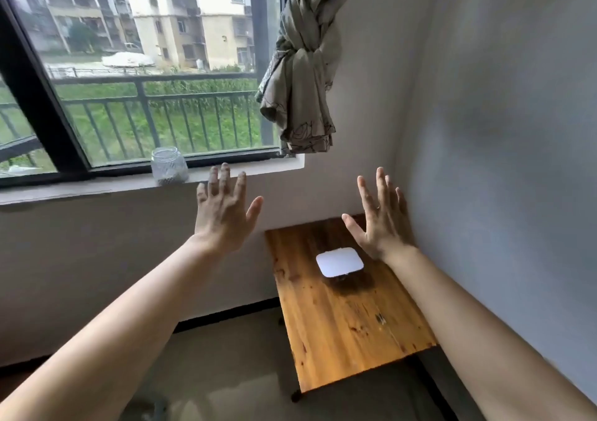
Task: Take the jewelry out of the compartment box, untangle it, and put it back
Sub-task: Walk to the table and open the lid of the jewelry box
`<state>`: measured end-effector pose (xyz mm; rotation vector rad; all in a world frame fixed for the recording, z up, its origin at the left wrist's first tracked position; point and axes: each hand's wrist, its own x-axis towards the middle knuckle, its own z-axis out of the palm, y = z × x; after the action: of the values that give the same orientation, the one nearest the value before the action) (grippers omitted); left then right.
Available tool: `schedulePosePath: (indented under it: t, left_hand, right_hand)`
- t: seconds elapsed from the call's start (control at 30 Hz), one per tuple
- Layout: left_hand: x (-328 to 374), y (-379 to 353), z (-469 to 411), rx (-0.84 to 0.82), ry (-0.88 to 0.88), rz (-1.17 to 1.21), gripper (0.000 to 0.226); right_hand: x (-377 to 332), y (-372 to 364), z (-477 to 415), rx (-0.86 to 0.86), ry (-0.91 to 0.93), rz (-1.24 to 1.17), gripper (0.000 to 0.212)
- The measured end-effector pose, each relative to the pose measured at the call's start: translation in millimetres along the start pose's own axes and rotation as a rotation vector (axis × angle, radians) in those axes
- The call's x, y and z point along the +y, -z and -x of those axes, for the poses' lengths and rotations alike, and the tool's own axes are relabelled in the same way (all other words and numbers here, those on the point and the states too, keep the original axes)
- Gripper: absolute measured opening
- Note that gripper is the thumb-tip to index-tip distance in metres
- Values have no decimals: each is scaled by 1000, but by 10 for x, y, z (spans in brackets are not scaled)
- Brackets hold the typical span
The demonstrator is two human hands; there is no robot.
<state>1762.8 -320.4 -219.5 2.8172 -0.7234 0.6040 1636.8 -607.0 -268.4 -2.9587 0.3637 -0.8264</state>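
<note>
Room in flat or home, upper floor by look of view. Large dark-framed window (135, 75) with railing (155, 110) outside, apartment blocks (135, 16) and green strip beyond. Knotted grey-green curtain (300, 75) hangs at window's right edge. Glass jar (169, 166) on sill (97, 188). Plain pale walls (484, 113), small wooden table (349, 323) in corner (sparsely furnished).

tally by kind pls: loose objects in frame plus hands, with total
White box on the wooden table: 1
Glass jar on the windowsill: 1
Knotted curtain: 1
Hands, both open, gripping nothing: 2 (left hand, right hand)
Total: 5
</note>
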Motion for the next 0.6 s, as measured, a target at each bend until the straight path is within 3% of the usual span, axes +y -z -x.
schedulePosePath:
  t: [0.23,0.47,0.6]
  left_hand:
    - [201,-1141,-1065,-231,-161,56,73]
    - [927,-2323,-1489,-434,-307,86,73]
    - [1185,-2945,-1587,-564,-298,102,74]
  right_hand:
    - [441,-644,-214,-83,-244,72,81]
    - [1313,-1443,-262,-205,-419,105,80]
    - [1702,-1956,-374,-342,-493,63,81]
